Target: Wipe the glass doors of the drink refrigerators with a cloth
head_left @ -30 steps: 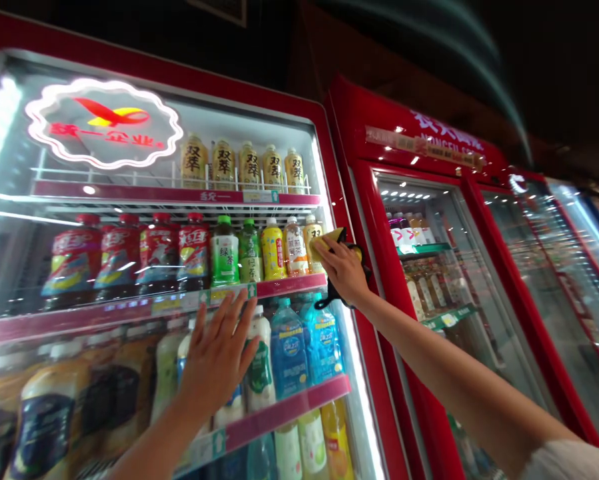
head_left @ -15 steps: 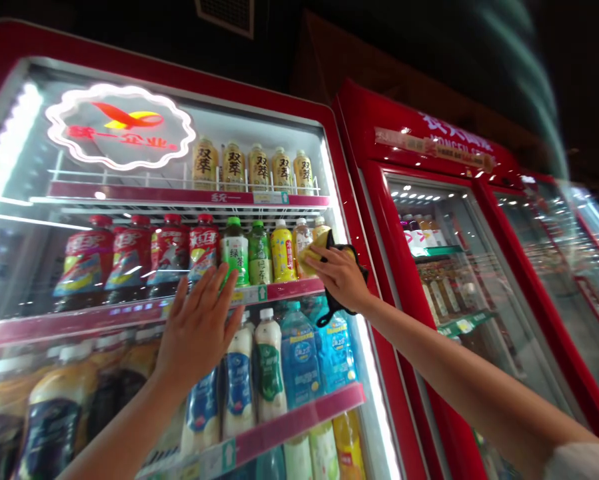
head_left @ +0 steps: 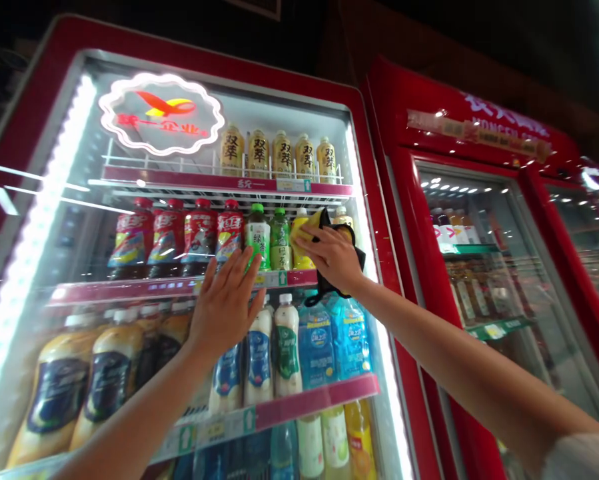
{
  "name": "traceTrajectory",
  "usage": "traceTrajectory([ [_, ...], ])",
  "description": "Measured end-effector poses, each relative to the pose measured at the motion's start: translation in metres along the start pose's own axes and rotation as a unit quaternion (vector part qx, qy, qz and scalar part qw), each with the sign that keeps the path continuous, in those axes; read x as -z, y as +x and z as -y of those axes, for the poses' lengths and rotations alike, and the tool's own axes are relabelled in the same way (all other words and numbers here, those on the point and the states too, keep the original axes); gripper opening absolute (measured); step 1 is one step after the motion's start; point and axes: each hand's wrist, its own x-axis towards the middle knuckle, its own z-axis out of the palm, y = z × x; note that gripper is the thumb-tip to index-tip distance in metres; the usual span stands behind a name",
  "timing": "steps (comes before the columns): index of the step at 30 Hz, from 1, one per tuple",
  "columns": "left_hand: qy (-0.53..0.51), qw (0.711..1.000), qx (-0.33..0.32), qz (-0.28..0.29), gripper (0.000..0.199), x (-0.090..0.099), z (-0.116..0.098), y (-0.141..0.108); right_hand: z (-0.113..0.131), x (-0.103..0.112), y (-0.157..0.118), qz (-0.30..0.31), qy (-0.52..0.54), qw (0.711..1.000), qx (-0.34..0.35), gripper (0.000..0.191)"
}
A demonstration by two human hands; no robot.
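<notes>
A red-framed drinks fridge with a glass door (head_left: 166, 160) fills most of the head view. My right hand (head_left: 335, 257) presses a yellow and black cloth (head_left: 306, 230) to the glass, in front of the middle shelf's right part; a black loop of it hangs below the wrist. Lower and to the left, my left hand (head_left: 226, 300) lies flat on or close to the glass, fingers stretched out, with nothing in it. Behind the glass between them are a green tea bottle (head_left: 258, 237) and other bottles.
A second red fridge (head_left: 404, 127) stands at the right, its glass door showing shelves of bottles. Inside the near fridge, bottles stand on several shelves with pink edge strips (head_left: 319, 400). A lit logo sign (head_left: 162, 115) shows at the door's upper left.
My right hand has slid the cloth left across the glass, from the bottles near the shelf's right end to in front of a yellow bottle. The view has shifted, with the fridge lying further right.
</notes>
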Motion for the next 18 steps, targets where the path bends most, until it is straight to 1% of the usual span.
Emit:
traceTrajectory([
  [1,0.006,1.000,0.001,0.002,0.071,0.000,-0.001,0.000,-0.006,0.004,-0.009,0.010,0.013,1.000,0.020,0.036],
  [2,0.013,1.000,0.002,0.004,0.071,0.001,-0.002,-0.001,-0.015,0.007,-0.013,0.006,0.021,1.000,0.021,0.034],
  [3,0.019,1.000,0.005,0.006,0.071,0.001,-0.004,-0.001,-0.026,0.010,-0.012,-0.013,0.020,1.000,-0.001,0.033],
  [5,0.029,1.000,0.009,0.009,0.072,0.001,-0.006,-0.002,-0.042,0.008,0.004,-0.063,0.012,0.995,-0.074,0.035],
  [6,0.032,0.999,0.009,0.010,0.071,0.001,-0.006,-0.003,-0.044,0.005,0.017,-0.084,0.004,0.990,-0.112,0.037],
  [7,0.035,0.999,0.008,0.012,0.071,0.002,-0.007,-0.003,-0.041,0.000,0.032,-0.097,-0.005,0.985,-0.142,0.039],
  [8,0.037,0.999,0.008,0.014,0.070,0.002,-0.007,-0.004,-0.033,-0.005,0.045,-0.102,-0.013,0.982,-0.159,0.042],
  [9,0.038,0.999,0.007,0.016,0.069,0.003,-0.007,-0.004,-0.022,-0.011,0.055,-0.100,-0.019,0.981,-0.162,0.044],
  [11,0.038,0.999,0.007,0.023,0.067,0.004,-0.006,-0.004,0.008,-0.019,0.063,-0.079,-0.019,0.988,-0.133,0.045],
  [13,0.032,0.999,0.007,0.030,0.066,0.005,-0.006,-0.005,0.031,-0.021,0.051,-0.042,-0.004,0.997,-0.072,0.043],
  [14,0.029,0.999,0.008,0.033,0.066,0.005,-0.006,-0.005,0.038,-0.019,0.039,-0.018,0.005,0.999,-0.032,0.042],
  [15,0.027,0.999,0.008,0.034,0.066,0.005,-0.006,-0.006,0.039,-0.015,0.026,0.005,0.014,1.000,0.010,0.041],
  [16,0.025,0.999,0.009,0.034,0.066,0.005,-0.006,-0.006,0.035,-0.010,0.012,0.024,0.023,0.998,0.053,0.040],
  [17,0.025,0.999,0.010,0.033,0.066,0.004,-0.007,-0.006,0.027,-0.006,0.000,0.035,0.032,0.995,0.089,0.040],
  [18,0.025,0.999,0.012,0.033,0.065,0.004,-0.007,-0.007,0.017,-0.001,-0.009,0.035,0.040,0.992,0.114,0.038],
])
